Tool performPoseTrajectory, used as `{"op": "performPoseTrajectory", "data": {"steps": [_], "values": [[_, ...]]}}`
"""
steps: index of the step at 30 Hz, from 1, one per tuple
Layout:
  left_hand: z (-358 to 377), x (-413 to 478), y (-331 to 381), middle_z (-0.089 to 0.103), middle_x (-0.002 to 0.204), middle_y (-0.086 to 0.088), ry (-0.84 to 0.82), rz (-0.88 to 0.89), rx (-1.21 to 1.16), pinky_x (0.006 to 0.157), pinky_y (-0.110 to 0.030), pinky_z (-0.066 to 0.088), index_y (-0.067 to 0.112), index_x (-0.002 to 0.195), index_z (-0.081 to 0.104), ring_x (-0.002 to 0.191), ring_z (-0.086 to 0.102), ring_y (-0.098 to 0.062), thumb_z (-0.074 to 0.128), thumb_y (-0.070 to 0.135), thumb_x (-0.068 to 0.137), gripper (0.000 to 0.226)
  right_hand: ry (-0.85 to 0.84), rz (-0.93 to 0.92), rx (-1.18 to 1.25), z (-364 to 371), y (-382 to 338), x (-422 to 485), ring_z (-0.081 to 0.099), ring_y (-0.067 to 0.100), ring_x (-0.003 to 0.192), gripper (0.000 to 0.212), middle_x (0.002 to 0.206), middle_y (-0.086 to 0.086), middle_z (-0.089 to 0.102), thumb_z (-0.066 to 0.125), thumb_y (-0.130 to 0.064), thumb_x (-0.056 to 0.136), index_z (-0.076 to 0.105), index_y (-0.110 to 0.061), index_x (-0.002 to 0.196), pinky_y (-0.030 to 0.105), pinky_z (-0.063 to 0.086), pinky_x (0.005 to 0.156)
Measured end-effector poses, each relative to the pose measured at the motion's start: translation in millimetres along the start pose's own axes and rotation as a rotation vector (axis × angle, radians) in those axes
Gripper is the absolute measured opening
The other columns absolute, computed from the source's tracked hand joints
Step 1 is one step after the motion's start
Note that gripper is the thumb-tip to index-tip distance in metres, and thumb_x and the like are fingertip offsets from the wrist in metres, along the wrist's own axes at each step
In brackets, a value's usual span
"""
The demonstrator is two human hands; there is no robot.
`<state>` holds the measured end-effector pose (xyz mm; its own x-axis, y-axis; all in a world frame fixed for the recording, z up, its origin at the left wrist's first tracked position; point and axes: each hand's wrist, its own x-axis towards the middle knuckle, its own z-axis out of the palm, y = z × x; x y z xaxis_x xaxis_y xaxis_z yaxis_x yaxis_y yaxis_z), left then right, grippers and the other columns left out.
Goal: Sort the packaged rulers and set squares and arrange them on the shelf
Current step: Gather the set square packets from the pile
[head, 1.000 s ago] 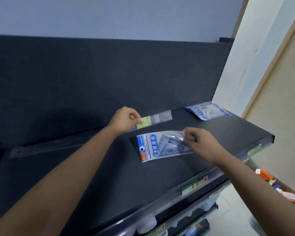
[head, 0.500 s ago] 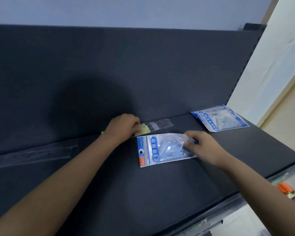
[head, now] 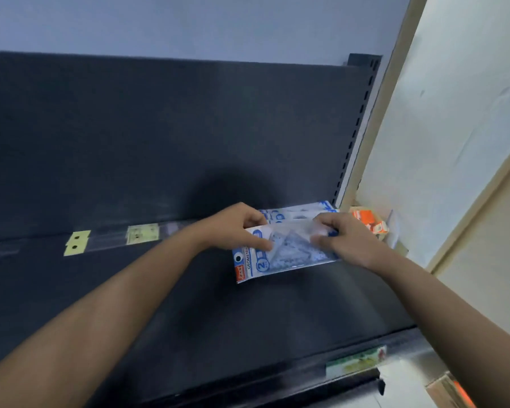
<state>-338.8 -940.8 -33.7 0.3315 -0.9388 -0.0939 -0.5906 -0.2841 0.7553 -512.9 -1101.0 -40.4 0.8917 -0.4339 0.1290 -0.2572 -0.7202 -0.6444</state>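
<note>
A blue-and-white set square packet (head: 280, 257) is held just over the dark shelf (head: 189, 319), near its right end. My left hand (head: 236, 228) pinches the packet's upper left edge. My right hand (head: 340, 238) grips its right end. Behind them, a second set square packet (head: 295, 212) lies flat against the back panel, partly hidden by my hands. Clear packaged rulers (head: 142, 234) with yellow header cards (head: 76, 242) lie in a row along the back of the shelf to the left.
The shelf's dark back panel (head: 159, 136) rises behind. A slotted upright (head: 357, 125) and a pale wall (head: 454, 113) close off the right side. Orange and white small boxes (head: 368, 222) sit past the shelf's right end. A price label (head: 355, 360) marks the front edge.
My left hand let go of the packaged ruler, which now lies at the back, and moved right onto the set square packet. Both hands carried that packet right, up to the second packet.
</note>
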Motion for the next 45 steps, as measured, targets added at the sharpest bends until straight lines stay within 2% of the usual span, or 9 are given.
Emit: {"op": "performPoseTrajectory", "data": {"steps": [4, 10, 15, 20, 25, 30, 37, 40, 45], "values": [[36.4, 33.4, 18.3, 0.075, 0.084, -0.005, 0.181, -0.093, 0.048, 0.075, -0.032, 0.056, 0.008, 0.084, 0.069, 0.081, 0.071, -0.016, 0.086, 0.024, 0.069, 0.027, 0.022, -0.020, -0.036, -32.7, 48.9, 8.0, 0.053, 0.004, 0.067, 0.006, 0.078, -0.003, 0.060, 0.065, -0.016, 0.083, 0.064, -0.014, 0.088, 0.014, 0.037, 0.059], [72.4, 58.9, 23.9, 0.065, 0.085, 0.002, 0.490, -0.261, 0.205, 0.065, -0.026, 0.047, 0.020, 0.081, 0.067, 0.074, 0.058, -0.011, 0.087, 0.029, 0.063, 0.029, -0.040, 0.065, -0.277, -34.2, 86.1, 24.6, 0.060, 0.027, 0.091, 0.025, 0.108, 0.011, 0.064, 0.056, -0.023, 0.088, 0.057, -0.017, 0.112, 0.031, 0.046, 0.076], [79.7, 55.7, 20.1, 0.058, 0.117, 0.008, 0.535, -0.321, 0.503, 0.096, -0.034, 0.038, 0.027, 0.119, 0.059, 0.112, 0.053, -0.018, 0.075, 0.054, 0.071, 0.057, 0.052, 0.002, -0.338, -25.0, 90.9, 31.0, 0.050, 0.026, 0.113, 0.044, 0.129, 0.006, 0.052, 0.055, -0.015, 0.085, 0.045, -0.019, 0.127, 0.036, 0.041, 0.095], [77.6, 31.8, 31.9, 0.049, 0.135, 0.004, 0.563, -0.399, 0.871, 0.101, -0.036, 0.028, 0.024, 0.135, 0.045, 0.122, 0.045, -0.020, 0.054, 0.060, 0.084, 0.063, 0.118, -0.205, -0.467, -12.5, 65.9, 31.8, 0.031, 0.023, 0.134, 0.059, 0.147, 0.002, 0.034, 0.054, -0.020, 0.087, 0.031, -0.022, 0.142, 0.037, 0.024, 0.109], [58.2, -33.2, 38.4, 0.049, 0.136, 0.001, 0.637, -0.503, 0.960, 0.104, -0.036, 0.028, 0.022, 0.137, 0.043, 0.125, 0.044, -0.022, 0.035, 0.067, 0.089, 0.066, 0.038, -0.378, -0.328, 18.5, -3.2, 27.9, 0.040, 0.024, 0.127, 0.051, 0.142, 0.001, 0.042, 0.050, -0.033, 0.093, 0.037, -0.019, 0.140, 0.038, 0.032, 0.105], [21.9, -149.3, 27.4, 0.054, 0.133, 0.001, 0.757, -0.681, 1.016, 0.102, -0.037, 0.032, 0.021, 0.133, 0.048, 0.122, 0.048, -0.023, 0.003, 0.074, 0.076, 0.090, -0.030, -0.551, -0.223, 73.7, -100.7, 3.4, 0.043, 0.028, 0.127, 0.056, 0.141, 0.009, 0.046, 0.052, -0.038, 0.092, 0.040, -0.015, 0.142, 0.042, 0.037, 0.105], [-22.9, -348.8, -29.4, 0.051, 0.137, -0.002, 0.836, -0.971, 0.998, 0.101, -0.039, 0.031, 0.021, 0.139, 0.042, 0.126, 0.044, -0.025, 0.002, 0.079, 0.074, 0.096, -0.207, -0.653, -0.205, 194.8, -261.8, -54.2, 0.016, 0.023, 0.143, 0.068, 0.157, 0.004, 0.018, 0.043, -0.049, 0.093, 0.012, -0.028, 0.150, 0.040, 0.019, 0.116], [-43.8, -438.3, -60.5, 0.048, 0.140, -0.001, 0.848, -1.058, 0.982, 0.104, -0.040, 0.030, 0.026, 0.149, 0.026, 0.128, 0.042, -0.026, 0.001, 0.082, 0.073, 0.097, -0.253, -0.660, -0.210, 243.7, -333.1, -76.9, 0.017, 0.024, 0.143, 0.071, 0.158, 0.003, 0.014, 0.043, -0.051, 0.093, 0.008, -0.029, 0.151, 0.040, 0.022, 0.115], [-71.3, -559.5, -100.3, 0.046, 0.143, 0.000, 0.906, -1.221, 0.959, 0.105, -0.039, 0.030, 0.031, 0.150, 0.023, 0.130, 0.041, -0.026, -0.001, 0.091, 0.066, 0.107, -0.288, -0.677, -0.171, 309.2, -431.7, -95.9, 0.026, 0.023, 0.139, 0.072, 0.156, 0.000, 0.021, 0.045, -0.051, 0.092, 0.011, -0.028, 0.150, 0.038, 0.032, 0.108]]}}
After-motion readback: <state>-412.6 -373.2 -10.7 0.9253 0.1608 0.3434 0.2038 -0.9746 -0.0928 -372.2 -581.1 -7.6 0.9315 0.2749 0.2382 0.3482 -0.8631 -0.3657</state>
